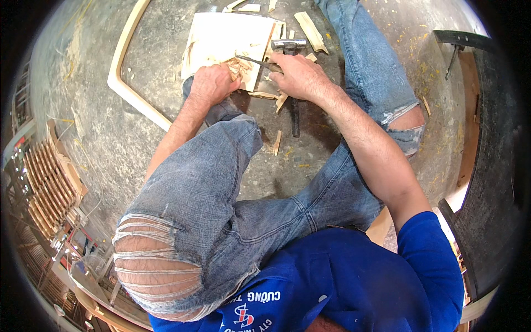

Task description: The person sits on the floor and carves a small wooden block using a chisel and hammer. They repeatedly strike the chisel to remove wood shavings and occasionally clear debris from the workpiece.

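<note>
A pale wooden board [221,36] lies on the floor before me, brightly lit. My left hand [213,84] is closed over its near edge, with the fingertips partly hidden. Curly wood shavings [239,68] are heaped beside that hand, on the board's near right corner. My right hand [301,76] grips the handle of a chisel [259,62]. Its narrow metal blade points left over the shavings. A hammer [295,113] lies on the floor just right of the board, its steel head at the far end and its dark handle partly behind my right hand.
A bent wooden frame piece [118,69] lies left of the board. Wood offcuts [311,32] are scattered around it. My legs in jeans [185,171] flank the work area. Slatted wooden parts [51,180] are stacked at the left, and a dark curved panel [498,166] stands at the right.
</note>
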Available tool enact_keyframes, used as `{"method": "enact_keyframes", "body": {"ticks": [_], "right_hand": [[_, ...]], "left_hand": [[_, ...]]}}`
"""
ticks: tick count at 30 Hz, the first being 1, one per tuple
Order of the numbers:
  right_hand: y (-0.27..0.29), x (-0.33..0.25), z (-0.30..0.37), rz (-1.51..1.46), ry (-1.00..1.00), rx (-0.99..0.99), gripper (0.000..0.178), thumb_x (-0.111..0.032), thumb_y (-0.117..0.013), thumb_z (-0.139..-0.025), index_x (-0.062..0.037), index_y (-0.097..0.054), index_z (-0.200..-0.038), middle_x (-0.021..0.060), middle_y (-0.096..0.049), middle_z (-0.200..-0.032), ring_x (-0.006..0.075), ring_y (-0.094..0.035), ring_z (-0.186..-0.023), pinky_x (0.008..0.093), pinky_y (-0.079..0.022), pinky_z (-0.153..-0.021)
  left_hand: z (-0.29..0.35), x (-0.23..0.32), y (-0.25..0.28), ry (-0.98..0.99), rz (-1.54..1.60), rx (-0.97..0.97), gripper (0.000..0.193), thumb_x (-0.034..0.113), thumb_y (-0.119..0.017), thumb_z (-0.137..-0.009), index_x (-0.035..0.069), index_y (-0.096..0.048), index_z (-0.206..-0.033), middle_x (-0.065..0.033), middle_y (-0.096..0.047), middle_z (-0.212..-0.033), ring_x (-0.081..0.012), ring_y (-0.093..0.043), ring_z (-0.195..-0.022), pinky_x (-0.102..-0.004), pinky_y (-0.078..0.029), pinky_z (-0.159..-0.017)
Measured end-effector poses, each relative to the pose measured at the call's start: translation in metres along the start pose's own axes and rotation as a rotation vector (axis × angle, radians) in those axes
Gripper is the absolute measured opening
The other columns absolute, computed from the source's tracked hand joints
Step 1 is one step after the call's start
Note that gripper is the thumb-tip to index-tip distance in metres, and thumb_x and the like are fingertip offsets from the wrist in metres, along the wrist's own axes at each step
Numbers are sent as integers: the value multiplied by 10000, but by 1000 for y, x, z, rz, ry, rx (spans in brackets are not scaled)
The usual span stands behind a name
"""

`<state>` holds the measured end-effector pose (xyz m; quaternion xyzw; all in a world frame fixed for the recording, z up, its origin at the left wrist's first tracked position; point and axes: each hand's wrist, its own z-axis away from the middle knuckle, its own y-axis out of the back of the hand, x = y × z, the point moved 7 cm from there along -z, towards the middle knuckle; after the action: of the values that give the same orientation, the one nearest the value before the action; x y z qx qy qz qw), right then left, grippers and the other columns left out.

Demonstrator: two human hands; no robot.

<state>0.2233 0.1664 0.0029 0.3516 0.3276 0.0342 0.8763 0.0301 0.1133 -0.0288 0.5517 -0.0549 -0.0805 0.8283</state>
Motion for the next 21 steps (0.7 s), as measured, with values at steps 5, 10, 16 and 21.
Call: {"method": "enact_keyframes", "body": {"ticks": [5,10,16,21], "right_hand": [[3,-1,1,8,15,44,400,-267,-597,-1046,-82,-582,-1400,197,-749,-1096,353,-735,-1082,535,-579,-970],[5,-3,2,17,-30,15,414,-261,-603,-1040,-64,-577,-1402,205,-753,-1075,352,-743,-1073,544,-576,-987],[3,-10,3,23,-10,9,351,-230,-589,-1004,-31,-620,-1291,213,-752,-1097,362,-741,-1079,550,-571,-982],[3,-11,2,27,-9,20,336,-207,-584,-980,-14,-639,-1249,217,-751,-1114,367,-740,-1078,546,-570,-976]], "left_hand": [[-2,-17,-11,24,44,-56,395,395,-640,-1015,7,-698,-966,-197,-739,-780,-349,-759,-782,-461,-603,-726],[13,-68,16,190,359,96,215,222,-596,-1036,80,-709,-1151,-204,-763,-910,-377,-759,-877,-483,-594,-778],[21,-38,31,286,432,92,289,323,-688,-1003,71,-715,-1144,-185,-764,-1051,-357,-747,-994,-490,-596,-843],[13,-37,5,205,220,59,347,294,-757,-945,92,-719,-1224,-161,-761,-1132,-318,-752,-1031,-441,-600,-897]]}}
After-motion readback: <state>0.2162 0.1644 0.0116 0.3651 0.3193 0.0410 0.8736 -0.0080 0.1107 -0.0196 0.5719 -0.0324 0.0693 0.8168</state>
